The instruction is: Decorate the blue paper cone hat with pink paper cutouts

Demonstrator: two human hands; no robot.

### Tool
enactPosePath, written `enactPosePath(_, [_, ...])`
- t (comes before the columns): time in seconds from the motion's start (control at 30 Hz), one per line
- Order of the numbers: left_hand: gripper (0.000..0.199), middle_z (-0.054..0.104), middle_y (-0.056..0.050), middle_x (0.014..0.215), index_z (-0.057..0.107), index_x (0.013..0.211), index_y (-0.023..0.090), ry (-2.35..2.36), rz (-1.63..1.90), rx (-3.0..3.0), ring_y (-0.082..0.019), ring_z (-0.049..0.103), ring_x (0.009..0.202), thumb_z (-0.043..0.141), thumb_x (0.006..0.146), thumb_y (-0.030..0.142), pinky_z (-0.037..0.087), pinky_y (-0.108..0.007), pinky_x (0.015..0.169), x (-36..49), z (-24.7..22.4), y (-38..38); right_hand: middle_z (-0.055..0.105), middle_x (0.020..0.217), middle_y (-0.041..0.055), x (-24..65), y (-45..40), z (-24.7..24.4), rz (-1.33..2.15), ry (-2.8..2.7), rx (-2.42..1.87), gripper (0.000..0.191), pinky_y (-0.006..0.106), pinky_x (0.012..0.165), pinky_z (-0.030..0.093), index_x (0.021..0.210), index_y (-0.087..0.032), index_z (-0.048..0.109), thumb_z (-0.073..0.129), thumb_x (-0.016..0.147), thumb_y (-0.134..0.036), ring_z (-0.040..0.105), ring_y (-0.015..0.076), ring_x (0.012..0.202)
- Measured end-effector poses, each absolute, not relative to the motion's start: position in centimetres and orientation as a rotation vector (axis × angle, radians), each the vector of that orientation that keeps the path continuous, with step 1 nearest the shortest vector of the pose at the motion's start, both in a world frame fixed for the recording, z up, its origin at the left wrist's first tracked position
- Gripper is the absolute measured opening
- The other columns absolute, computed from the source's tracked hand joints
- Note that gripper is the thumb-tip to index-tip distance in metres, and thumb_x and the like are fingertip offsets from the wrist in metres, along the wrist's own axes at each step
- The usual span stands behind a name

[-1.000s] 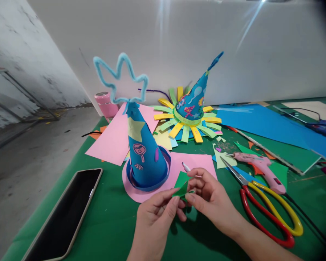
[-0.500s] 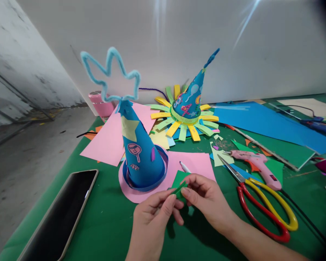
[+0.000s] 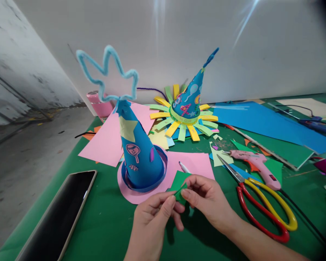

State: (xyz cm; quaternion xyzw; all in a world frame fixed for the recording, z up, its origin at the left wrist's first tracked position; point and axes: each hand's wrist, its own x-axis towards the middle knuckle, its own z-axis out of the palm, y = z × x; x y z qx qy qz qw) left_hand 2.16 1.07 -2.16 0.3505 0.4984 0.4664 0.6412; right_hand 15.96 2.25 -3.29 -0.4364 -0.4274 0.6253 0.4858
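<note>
Between my two hands is a small piece of green paper [image 3: 181, 194], folded or curled along its edge. My left hand [image 3: 157, 214] pinches its left end between thumb and fingers. The thumb and fingertips of my right hand [image 3: 206, 197] pinch the other end. Just beyond my fingers lies a flat green sheet [image 3: 179, 178], on pink paper [image 3: 195, 161]. To the left, close to my hands, stands a blue cone hat [image 3: 141, 156] with a pink brim, a yellow star and a light blue pipe-cleaner star [image 3: 107, 74] at its tip.
Open red-and-yellow scissors [image 3: 261, 203] lie at right, below a pink glue gun [image 3: 255, 159]. A phone [image 3: 59, 214] rests at left. Behind stand a second cone hat [image 3: 191, 98] with paper strips and a pink cup [image 3: 100, 105]. A white marker [image 3: 183, 166] lies on the pink paper.
The green piece has turned slightly, its face showing more between my fingertips. Both hands keep their pinch. The view has shifted a little, moving the blue hat slightly left.
</note>
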Motion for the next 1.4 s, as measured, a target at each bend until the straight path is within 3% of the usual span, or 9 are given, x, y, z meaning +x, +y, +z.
enactPosePath(0.8, [0.012, 0.063, -0.001, 0.054, 0.068, 0.066, 0.014, 1.139, 1.076, 0.858, -0.008, 0.052, 0.038, 0.066, 0.068, 0.025, 0.040, -0.019, 0.043, 2.06, -2.73, 0.98, 0.047, 0.054, -0.0049, 16.18, 2.23, -3.47, 1.491, -1.172, -1.109, 0.029, 0.017, 0.043, 0.034, 0.063, -0.016, 0.049, 0.061, 0.073, -0.041, 0.041, 0.0055, 0.046])
enactPosePath(0.97, [0.012, 0.063, 0.000, 0.055, 0.067, 0.066, 0.014, 1.135, 1.072, 0.862, -0.007, 0.052, 0.039, 0.066, 0.069, 0.026, 0.039, -0.019, 0.044, 2.08, -2.87, 1.00, 0.043, 0.055, -0.0058, 16.22, 2.30, -3.62, 1.460, -1.220, -1.076, 0.026, 0.018, 0.046, 0.031, 0.064, -0.016, 0.049, 0.058, 0.077, -0.037, 0.038, 0.0060, 0.049])
enactPosePath(1.13, [0.015, 0.065, 0.000, 0.058, 0.063, 0.079, 0.015, 1.039, 1.072, 0.705, -0.008, 0.054, 0.044, 0.068, 0.067, 0.022, 0.042, -0.020, 0.050, 2.23, -2.69, 1.07, 0.050, 0.057, -0.0044, 15.99, 2.06, -3.63, 1.413, -1.191, -1.010, 0.020, 0.020, 0.051, 0.037, 0.065, -0.018, 0.050, 0.058, 0.079, -0.031, 0.046, 0.0083, 0.053])
enactPosePath(1.4, [0.009, 0.061, 0.002, 0.058, 0.062, 0.072, 0.014, 1.044, 1.055, 0.833, -0.007, 0.053, 0.046, 0.066, 0.069, 0.021, 0.041, -0.019, 0.051, 2.43, -2.59, 0.96, 0.054, 0.055, -0.0041, 15.38, 1.53, -3.37, 1.464, -1.158, -0.880, 0.015, 0.024, 0.050, 0.043, 0.070, -0.020, 0.051, 0.055, 0.081, -0.029, 0.056, 0.0105, 0.050])
